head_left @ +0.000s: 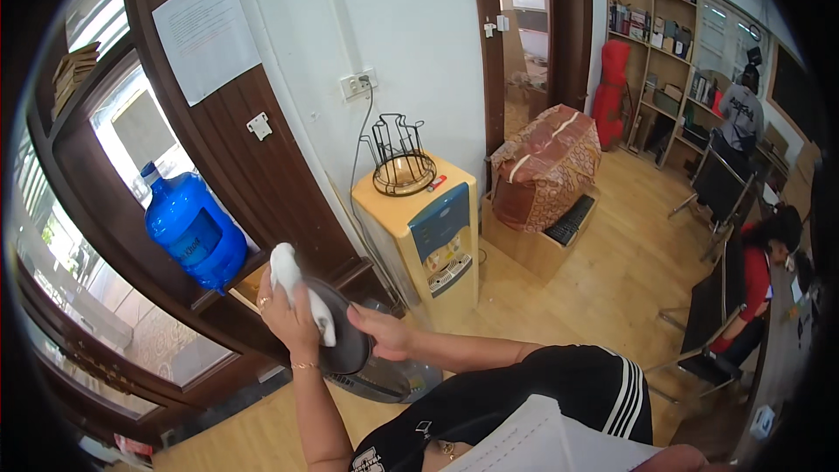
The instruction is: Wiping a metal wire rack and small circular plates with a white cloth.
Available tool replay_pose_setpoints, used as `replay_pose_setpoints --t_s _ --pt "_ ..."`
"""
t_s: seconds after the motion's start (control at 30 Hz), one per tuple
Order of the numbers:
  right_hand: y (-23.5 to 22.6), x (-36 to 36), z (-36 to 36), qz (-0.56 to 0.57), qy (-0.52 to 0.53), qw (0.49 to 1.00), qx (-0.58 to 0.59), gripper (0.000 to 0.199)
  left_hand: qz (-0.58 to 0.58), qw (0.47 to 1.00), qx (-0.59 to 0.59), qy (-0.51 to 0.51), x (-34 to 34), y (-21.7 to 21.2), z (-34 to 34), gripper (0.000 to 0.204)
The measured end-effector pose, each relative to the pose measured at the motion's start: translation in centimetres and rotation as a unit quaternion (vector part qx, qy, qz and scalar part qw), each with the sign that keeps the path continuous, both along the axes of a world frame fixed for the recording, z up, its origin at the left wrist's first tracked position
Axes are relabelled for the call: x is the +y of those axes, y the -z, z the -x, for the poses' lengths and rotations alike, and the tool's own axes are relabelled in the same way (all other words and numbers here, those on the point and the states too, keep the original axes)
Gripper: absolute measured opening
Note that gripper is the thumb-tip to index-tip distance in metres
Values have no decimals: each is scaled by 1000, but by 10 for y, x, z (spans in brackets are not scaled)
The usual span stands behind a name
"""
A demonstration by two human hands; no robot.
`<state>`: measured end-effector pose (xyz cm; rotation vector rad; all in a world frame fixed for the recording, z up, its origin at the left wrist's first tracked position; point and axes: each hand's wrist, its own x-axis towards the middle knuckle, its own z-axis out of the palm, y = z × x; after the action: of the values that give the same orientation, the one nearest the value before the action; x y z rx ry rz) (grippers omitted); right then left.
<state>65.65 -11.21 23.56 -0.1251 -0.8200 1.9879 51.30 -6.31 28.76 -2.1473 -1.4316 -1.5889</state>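
My left hand (291,315) is closed on a white cloth (286,267) and presses it against a dark grey round piece (354,351). That piece looks smooth and bowl-like, but its exact kind does not show. Its right edge is gripped by my right hand (382,332), with the thumb lying on the near face. Part of the round piece is covered by the cloth and my left fingers. Below it stands a grey appliance (384,382), mostly hidden by my arms and the piece itself.
A blue water jug (196,232) stands on a ledge at the left. Ahead is a water dispenser (437,236) with a black wire rack (404,173) on top. Farther right are a covered bundle (546,166), a keyboard (572,220), chairs (712,297) and two people.
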Motion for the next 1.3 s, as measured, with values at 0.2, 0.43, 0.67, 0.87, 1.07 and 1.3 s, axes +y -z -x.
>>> replay_pose_setpoints --t_s 0.2,0.43,0.67,0.87,1.07,1.3 --pt "5 -12 18 28 171 985 23 50 -32 997 61 29 -50 26 -4 32" --pt "19 -43 56 -12 258 966 19 48 4 993 67 97 -74 46 34 33" --pt "23 -51 102 -34 168 985 4 49 128 974 -181 36 -47 83 97 38" --pt "30 -29 123 -14 92 995 -29 49 1 989 112 -91 -97 62 91 45" --pt "17 -51 143 38 8 999 -38 50 152 972 -150 -98 -25 39 206 43" --pt "24 -27 120 87 -50 995 2 58 310 609 -659 313 -51 71 262 43"
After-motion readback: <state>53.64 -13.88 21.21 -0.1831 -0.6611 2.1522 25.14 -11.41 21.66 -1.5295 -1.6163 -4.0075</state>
